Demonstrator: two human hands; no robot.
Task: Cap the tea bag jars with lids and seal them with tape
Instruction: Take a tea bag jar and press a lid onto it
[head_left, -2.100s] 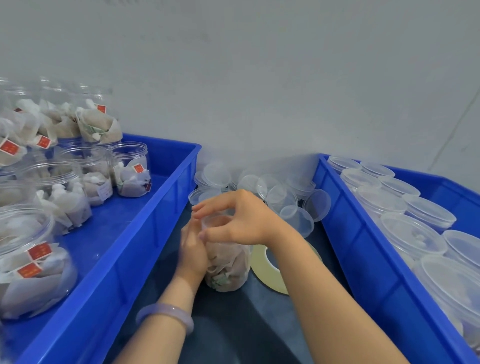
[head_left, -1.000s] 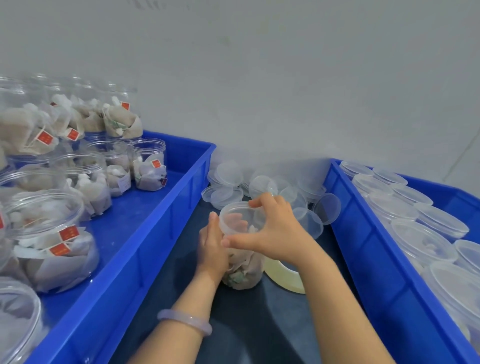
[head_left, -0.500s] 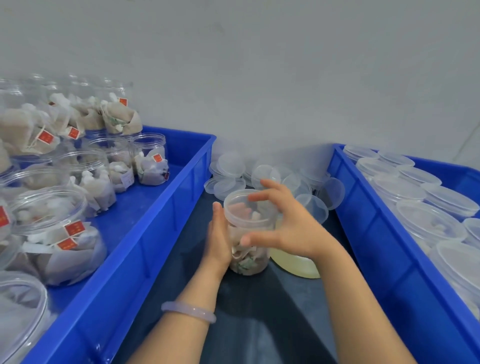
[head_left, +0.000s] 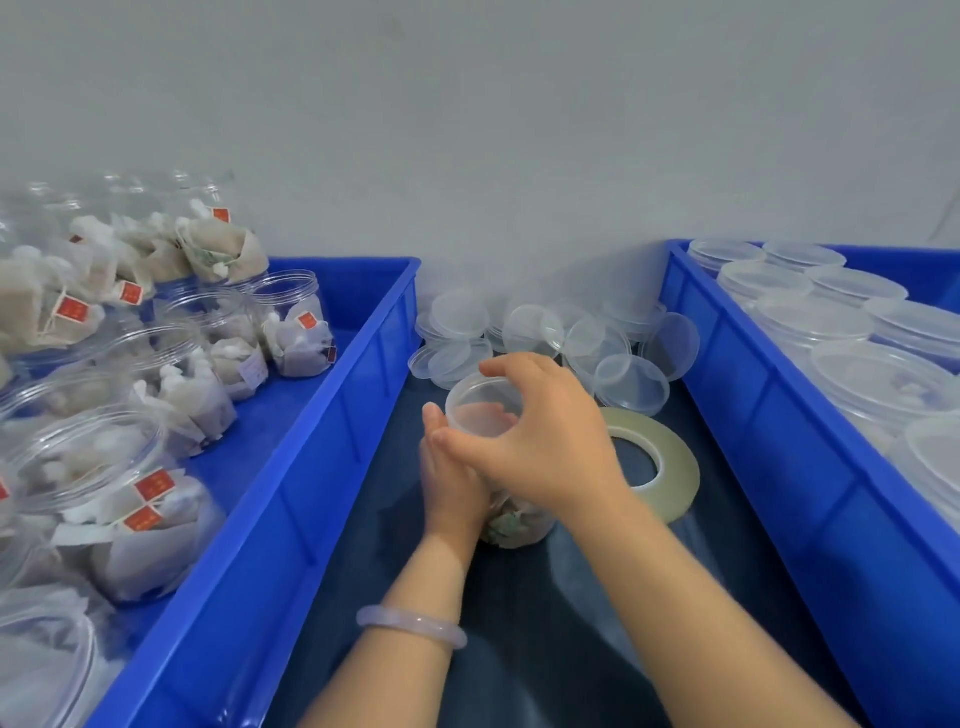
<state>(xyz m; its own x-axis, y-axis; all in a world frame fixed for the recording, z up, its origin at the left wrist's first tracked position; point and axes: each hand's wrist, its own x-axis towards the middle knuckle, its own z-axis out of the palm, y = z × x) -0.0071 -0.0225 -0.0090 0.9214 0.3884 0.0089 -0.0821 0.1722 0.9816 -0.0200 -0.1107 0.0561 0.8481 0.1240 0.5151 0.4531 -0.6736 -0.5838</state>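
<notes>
1. Either side of a dark mat: left blue crate with open tea-bag jars, right blue crate with capped ones.
2. Upright between them, just left of the tape roll: clear jar of pale tea bags, largely hidden.
3. Wrapped round its left side: left hand, gripping.
4. Arched over the top: right hand, turned further round than half a second ago, thumb now across the left hand.
5. On the jar's mouth: translucent lid, pinched at its rim between right forefinger and thumb.
</notes>
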